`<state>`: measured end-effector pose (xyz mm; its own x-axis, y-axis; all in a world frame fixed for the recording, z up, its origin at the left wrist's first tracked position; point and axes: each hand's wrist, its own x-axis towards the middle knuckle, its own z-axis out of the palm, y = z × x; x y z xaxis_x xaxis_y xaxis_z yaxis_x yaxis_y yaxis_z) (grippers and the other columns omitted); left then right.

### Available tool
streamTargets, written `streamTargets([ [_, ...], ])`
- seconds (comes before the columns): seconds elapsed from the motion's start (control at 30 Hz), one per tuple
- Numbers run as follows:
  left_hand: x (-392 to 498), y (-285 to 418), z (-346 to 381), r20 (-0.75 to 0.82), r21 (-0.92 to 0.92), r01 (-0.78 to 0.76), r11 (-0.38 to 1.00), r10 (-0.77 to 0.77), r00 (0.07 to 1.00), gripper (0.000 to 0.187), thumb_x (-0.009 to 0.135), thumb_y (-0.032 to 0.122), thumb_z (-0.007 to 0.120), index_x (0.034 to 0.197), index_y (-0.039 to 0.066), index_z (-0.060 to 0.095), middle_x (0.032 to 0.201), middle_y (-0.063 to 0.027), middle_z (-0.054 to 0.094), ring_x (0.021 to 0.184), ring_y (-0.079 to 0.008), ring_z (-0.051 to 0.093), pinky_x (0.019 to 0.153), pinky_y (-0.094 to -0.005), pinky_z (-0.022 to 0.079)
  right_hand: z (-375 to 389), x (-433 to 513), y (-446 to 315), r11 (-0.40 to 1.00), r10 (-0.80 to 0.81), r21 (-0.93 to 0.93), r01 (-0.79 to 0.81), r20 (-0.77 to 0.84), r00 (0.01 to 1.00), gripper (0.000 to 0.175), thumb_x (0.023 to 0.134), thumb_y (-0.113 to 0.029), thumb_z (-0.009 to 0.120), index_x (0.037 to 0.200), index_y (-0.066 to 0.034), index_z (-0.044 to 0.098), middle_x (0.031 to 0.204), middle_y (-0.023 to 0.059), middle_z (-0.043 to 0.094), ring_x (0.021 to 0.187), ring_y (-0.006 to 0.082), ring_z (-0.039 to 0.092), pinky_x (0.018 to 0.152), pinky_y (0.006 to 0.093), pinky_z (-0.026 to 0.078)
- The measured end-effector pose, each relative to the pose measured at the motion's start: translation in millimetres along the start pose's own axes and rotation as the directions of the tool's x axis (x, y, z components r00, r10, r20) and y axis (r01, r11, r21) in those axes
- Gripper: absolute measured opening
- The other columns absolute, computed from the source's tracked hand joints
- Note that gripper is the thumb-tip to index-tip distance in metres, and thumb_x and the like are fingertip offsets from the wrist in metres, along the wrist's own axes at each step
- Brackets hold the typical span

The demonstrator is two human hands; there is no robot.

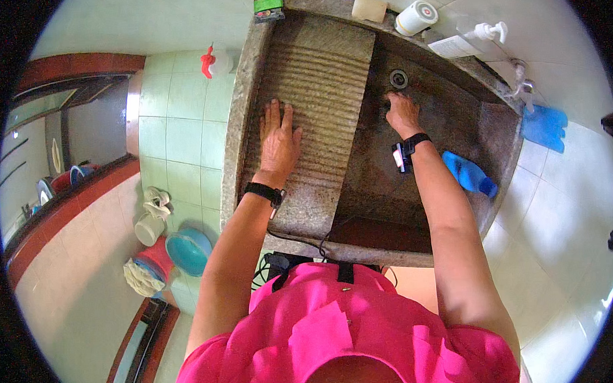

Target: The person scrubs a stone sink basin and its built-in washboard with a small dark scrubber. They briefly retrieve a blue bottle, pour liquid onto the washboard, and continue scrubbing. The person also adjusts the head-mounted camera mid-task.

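Observation:
My left hand [280, 146] lies palm down, fingers extended, on the ribbed stone washboard [328, 89] of a laundry sink [234, 138]. Nothing shows in that hand. Over the deeper basin [377, 189], on the right, my right hand [403, 113] reaches down just below the round drain [399, 79]. Its fingers are bent and partly hidden, so whether they hold something small cannot be told. A blue plastic bottle [469, 173] lies in the basin to the right of my right forearm. Both wrists wear black straps with small devices.
Along the back rim stand a pale block [369, 8], a white container [416, 18] and a white pump bottle [458, 43]. The tap [524, 85] is at right, near a blue plastic piece [543, 127]. A teal basin [189, 251] sits low at left. A black cable [300, 241] crosses the front rim.

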<state>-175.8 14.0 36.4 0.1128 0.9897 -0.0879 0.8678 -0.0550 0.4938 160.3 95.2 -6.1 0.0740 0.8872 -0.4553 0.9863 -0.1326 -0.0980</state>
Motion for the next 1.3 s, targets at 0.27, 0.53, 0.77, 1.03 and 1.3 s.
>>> streamTargets([
  [0.27,-24.1,0.1,-14.2,-0.079,-0.015,0.058,0.998,-0.059,0.995,0.055,0.090,0.007,0.069,0.142,0.001,0.051,0.153,-0.0288,0.043,0.140,-0.0469,0.042,0.115,-0.0494,0.039,66.3,1.6,23.2,0.998,-0.026,-0.058,0.018,-0.146,0.989,0.032,0.097,-0.011,0.056,0.125,-0.0106,0.071,0.142,0.0133,0.059,0.138,0.0428,0.045,0.112,0.0585,0.041],
  [0.53,-41.9,-7.3,-28.2,-0.088,-0.070,0.145,0.987,-0.151,0.985,0.049,0.091,0.007,0.068,0.137,0.001,0.056,0.143,-0.0246,0.053,0.129,-0.0447,0.052,0.109,-0.0486,0.044,14.3,-11.0,41.2,0.976,0.159,0.164,-0.142,-0.098,0.982,0.043,0.089,-0.022,0.069,0.128,-0.0068,0.062,0.125,0.0255,0.064,0.117,0.0434,0.061,0.094,0.0528,0.052],
  [0.77,-43.9,-13.0,-28.4,-0.110,-0.035,0.106,0.994,-0.109,0.988,0.040,0.091,0.011,0.069,0.129,0.002,0.063,0.142,-0.0234,0.054,0.127,-0.0427,0.054,0.107,-0.0477,0.046,-51.3,-37.9,-27.1,0.886,-0.112,0.336,0.320,-0.513,0.851,0.031,0.086,-0.017,0.068,0.111,0.0002,0.061,0.107,0.0230,0.065,0.103,0.0429,0.062,0.090,0.0482,0.050],
  [1.03,-33.7,-17.2,-24.8,-0.105,-0.080,0.104,0.991,-0.113,0.988,0.038,0.091,0.014,0.070,0.127,0.003,0.065,0.139,-0.0239,0.056,0.126,-0.0434,0.055,0.107,-0.0480,0.046,-43.5,-85.0,-166.9,0.786,-0.479,0.165,0.596,-0.448,0.755,0.053,0.085,-0.015,0.073,0.136,-0.0161,0.057,0.114,0.0137,0.064,0.109,0.0370,0.062,0.090,0.0478,0.053],
  [1.3,-36.7,-22.9,-3.6,-0.220,-0.134,0.040,0.990,-0.069,0.973,0.039,0.091,0.008,0.068,0.130,0.002,0.062,0.140,-0.0248,0.055,0.128,-0.0444,0.052,0.110,-0.0497,0.044,-9.3,-71.9,-146.3,0.696,-0.602,0.078,0.713,-0.477,0.640,0.022,0.089,-0.007,0.066,0.110,-0.0110,0.071,0.103,0.0116,0.063,0.099,0.0338,0.061,0.084,0.0456,0.051],
])
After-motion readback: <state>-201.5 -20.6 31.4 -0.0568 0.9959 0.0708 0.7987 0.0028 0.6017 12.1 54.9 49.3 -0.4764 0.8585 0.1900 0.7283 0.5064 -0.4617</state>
